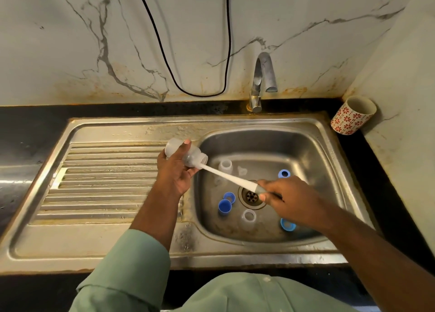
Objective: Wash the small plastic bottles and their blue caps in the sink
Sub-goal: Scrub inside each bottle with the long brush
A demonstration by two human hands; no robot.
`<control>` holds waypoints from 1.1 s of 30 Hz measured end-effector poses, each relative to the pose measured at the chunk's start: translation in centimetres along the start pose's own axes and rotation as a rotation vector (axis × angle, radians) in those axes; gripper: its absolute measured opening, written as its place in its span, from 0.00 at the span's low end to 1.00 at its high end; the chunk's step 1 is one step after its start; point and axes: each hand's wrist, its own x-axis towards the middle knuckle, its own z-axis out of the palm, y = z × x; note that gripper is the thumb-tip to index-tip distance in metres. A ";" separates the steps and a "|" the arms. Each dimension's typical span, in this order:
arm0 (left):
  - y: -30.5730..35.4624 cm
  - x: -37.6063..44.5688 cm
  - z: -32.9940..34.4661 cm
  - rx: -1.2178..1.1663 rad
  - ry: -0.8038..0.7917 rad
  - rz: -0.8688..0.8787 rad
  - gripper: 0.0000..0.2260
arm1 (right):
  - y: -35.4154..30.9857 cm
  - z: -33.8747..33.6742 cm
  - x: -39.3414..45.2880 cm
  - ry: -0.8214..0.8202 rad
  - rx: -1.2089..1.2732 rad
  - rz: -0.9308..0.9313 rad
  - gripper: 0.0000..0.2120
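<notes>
- The left hand (175, 170) grips a small translucent bottle (186, 152) around its middle, fingers curled round it, holding it on its side above the rim between drainboard and basin, mouth towards the basin.
- The right hand (280, 195) is closed round the handle end of a white bottle brush (226, 176); the brush head sits inside the bottle's mouth.
- The bottle looks thin-walled and very light, so it probably flexes under a hard squeeze. Wet plastic tends to be slippery, so a wrap round the body, as here, seems safer than a fingertip pinch at the neck.
- The brush shaft looks stiff enough to push, though the light bottle needs bracing against that push.
- Down in the sink (313, 146) lie more clear bottles, one at the back (225, 166) and one near the front (248, 217), either side of the drain (251, 195).
- Blue caps are scattered around them: two touching on the left (224, 205), one at the back right (284, 174), one at the front right (287, 225). They are small and rigid-looking, best pinched at the rim.
- The tap (262, 80) shows no water running.
- A flowered cup (353, 115) stands on the worktop (28, 132), well apart.
</notes>
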 end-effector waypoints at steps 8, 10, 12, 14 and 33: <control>0.9 0.4 0.2 -0.008 -0.026 -0.001 0.32 | -0.6 -0.7 0.1 -0.048 0.207 0.044 0.15; 1.0 0.5 0.1 -0.003 -0.047 0.000 0.32 | -0.5 -0.9 0.3 -0.010 0.315 0.084 0.13; 1.0 0.5 0.2 0.019 -0.051 0.002 0.33 | -0.7 -0.7 0.4 -0.006 0.321 0.135 0.10; 0.8 0.5 0.2 0.013 -0.040 -0.003 0.34 | -1.3 -0.7 0.2 -0.077 0.270 0.125 0.11; 2.5 1.1 0.1 -0.095 -0.269 0.022 0.31 | -1.9 -2.6 0.0 -0.171 0.727 0.189 0.09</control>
